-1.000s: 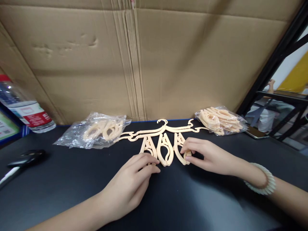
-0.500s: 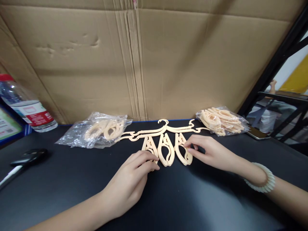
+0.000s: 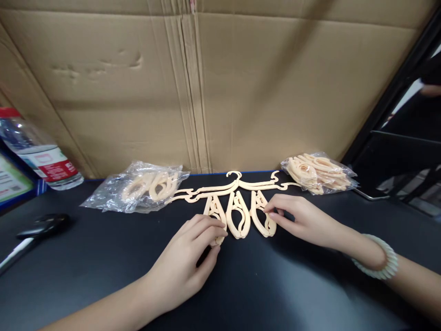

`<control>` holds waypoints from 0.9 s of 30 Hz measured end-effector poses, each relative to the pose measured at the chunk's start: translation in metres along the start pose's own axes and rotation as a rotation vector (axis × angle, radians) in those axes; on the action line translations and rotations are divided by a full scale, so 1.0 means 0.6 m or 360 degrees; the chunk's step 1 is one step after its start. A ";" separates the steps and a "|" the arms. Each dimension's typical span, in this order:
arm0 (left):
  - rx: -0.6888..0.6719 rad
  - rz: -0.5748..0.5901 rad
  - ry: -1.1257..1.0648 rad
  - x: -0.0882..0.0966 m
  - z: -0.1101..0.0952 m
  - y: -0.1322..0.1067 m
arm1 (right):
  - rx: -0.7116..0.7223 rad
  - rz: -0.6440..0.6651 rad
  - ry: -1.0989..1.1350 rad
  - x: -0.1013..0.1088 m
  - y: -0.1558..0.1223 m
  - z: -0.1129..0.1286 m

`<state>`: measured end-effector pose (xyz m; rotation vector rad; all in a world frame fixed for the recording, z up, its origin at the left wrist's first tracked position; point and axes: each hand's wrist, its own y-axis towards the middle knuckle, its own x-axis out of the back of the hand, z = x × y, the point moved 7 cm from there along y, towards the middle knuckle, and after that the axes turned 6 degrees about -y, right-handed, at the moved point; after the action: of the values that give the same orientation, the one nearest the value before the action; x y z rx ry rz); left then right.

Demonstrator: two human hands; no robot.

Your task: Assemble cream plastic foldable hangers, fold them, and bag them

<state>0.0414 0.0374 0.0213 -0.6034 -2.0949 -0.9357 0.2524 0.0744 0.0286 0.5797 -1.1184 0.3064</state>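
Note:
A row of cream plastic hangers (image 3: 237, 186) lies on the black table (image 3: 103, 257), with three cream clips (image 3: 237, 216) laid below them. My left hand (image 3: 188, 262) pinches the lower end of the left clip (image 3: 214, 212) between thumb and fingers. My right hand (image 3: 299, 218), with a pale bead bracelet on its wrist, rests fingertips on the right clip (image 3: 262, 216), fingers curled against its edge.
A clear bag of cream clips (image 3: 144, 188) lies at the left, another bag of clips (image 3: 319, 172) at the right. A water bottle (image 3: 37, 154) and a black device (image 3: 41, 225) sit far left. A cardboard wall (image 3: 206, 82) stands behind; a black frame (image 3: 389, 101) at right.
My left thumb and fingers have closed more on the left clip's end. My right hand slid from the right clip's tip up to its side. A dark figure now fills the gap at right.

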 end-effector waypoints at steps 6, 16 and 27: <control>0.0032 0.0030 0.0082 -0.003 0.003 0.004 | 0.0029 0.0037 0.0032 -0.001 -0.003 0.007; 0.0016 -0.0005 0.0053 -0.003 0.005 0.005 | 0.0145 0.0058 0.0084 -0.001 -0.003 0.024; -0.0032 0.0003 -0.0050 0.002 -0.003 0.002 | 0.0075 -0.0276 -0.0146 0.040 0.006 -0.037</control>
<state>0.0422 0.0370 0.0235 -0.6346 -2.1147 -0.9529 0.2773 0.0892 0.0446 0.7339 -1.1430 0.1579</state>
